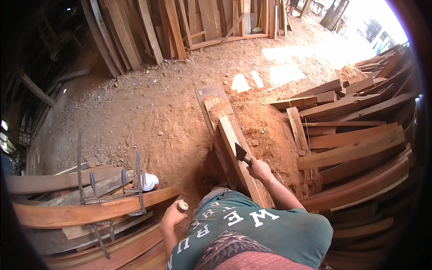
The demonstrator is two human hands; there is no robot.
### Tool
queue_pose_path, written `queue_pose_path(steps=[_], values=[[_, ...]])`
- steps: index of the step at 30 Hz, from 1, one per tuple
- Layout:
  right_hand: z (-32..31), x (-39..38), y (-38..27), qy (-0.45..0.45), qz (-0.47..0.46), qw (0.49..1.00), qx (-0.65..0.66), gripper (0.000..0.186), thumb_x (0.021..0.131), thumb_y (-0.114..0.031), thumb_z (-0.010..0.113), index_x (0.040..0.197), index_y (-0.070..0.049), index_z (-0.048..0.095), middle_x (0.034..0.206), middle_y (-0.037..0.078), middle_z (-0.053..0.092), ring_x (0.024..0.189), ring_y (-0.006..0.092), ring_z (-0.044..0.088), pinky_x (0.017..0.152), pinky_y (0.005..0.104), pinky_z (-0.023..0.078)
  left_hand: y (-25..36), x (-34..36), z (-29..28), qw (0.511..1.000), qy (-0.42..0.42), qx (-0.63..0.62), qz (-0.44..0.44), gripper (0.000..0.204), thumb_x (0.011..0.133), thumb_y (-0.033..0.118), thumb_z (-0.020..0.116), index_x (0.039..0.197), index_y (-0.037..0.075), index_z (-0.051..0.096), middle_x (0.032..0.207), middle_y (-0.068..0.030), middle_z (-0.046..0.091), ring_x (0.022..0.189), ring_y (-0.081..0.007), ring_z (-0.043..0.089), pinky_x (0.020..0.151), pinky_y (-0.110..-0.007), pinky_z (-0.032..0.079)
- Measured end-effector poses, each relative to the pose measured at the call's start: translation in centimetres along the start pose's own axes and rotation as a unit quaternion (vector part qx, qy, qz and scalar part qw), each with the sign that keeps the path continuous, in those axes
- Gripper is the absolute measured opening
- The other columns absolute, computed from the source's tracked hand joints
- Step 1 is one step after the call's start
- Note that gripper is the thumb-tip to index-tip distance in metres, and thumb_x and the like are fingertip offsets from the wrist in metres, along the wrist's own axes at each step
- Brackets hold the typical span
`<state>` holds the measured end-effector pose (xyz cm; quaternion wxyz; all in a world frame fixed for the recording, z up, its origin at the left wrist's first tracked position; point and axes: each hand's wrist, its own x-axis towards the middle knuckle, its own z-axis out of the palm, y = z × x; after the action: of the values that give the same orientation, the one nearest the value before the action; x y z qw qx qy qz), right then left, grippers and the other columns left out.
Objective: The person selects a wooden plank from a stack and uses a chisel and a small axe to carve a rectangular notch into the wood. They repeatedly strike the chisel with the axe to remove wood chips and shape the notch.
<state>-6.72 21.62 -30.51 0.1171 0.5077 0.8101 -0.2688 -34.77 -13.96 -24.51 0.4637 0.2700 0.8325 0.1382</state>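
My right hand (259,170) is closed round the handle of a small pointed trowel (242,154). Its dark, wedge-shaped blade lies over a long squared timber (231,143), close to the upper face; whether it touches the wood I cannot tell. The timber runs away from me along a wider plank bench (209,91) strewn with sawdust. Low on the left, beside my body, my left hand (172,217) grips a small round thing with a pale top and darker rim (182,206); its kind does not show.
Curved boards (103,212) held by bar clamps (140,184) lie at left, with a white bucket (150,182) beside them. Stacked timber (355,144) fills the right side. Tall planks (171,27) lean at the back. Sawdust covers the earth floor (135,112).
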Motion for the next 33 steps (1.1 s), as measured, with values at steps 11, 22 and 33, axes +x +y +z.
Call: queue_pose_path(steps=[11, 22, 33], values=[[-0.6, 1.6, 0.2, -0.026, -0.023, 0.998, -0.045, 0.034, 0.095, -0.029, 0.059, 0.117, -0.003, 0.062, 0.104, 0.028, 0.073, 0.099, 0.0454, 0.071, 0.085, 0.0559, 0.056, -0.5, 1.2, 2.7, 1.0, -0.023, -0.013, 0.006, 0.07, 0.072, 0.016, 0.082, 0.14, 0.011, 0.062, 0.129, -0.02, 0.07, 0.123, -0.0348, 0.067, 0.104, -0.041, 0.052], [-0.8, 3.1, -0.5, -0.043, -0.039, 0.991, -0.116, 0.028, 0.087, -0.012, 0.06, 0.108, -0.001, 0.075, 0.104, 0.025, 0.076, 0.098, 0.0388, 0.075, 0.083, 0.0496, 0.06, -9.4, -2.0, 8.4, 0.998, -0.008, -0.062, 0.005, 0.067, 0.07, 0.014, 0.086, 0.133, 0.007, 0.065, 0.128, -0.0167, 0.072, 0.121, -0.0301, 0.068, 0.104, -0.039, 0.052], [-1.3, 3.9, -2.4, -0.083, -0.016, 0.98, -0.179, 0.033, 0.088, -0.009, 0.061, 0.117, -0.009, 0.077, 0.114, 0.019, 0.076, 0.108, 0.0346, 0.074, 0.088, 0.0456, 0.06, -13.0, -2.8, 10.9, 0.991, -0.044, -0.129, -0.006, 0.066, 0.067, 0.015, 0.089, 0.128, 0.004, 0.067, 0.126, -0.016, 0.073, 0.121, -0.0305, 0.068, 0.104, -0.04, 0.052]])
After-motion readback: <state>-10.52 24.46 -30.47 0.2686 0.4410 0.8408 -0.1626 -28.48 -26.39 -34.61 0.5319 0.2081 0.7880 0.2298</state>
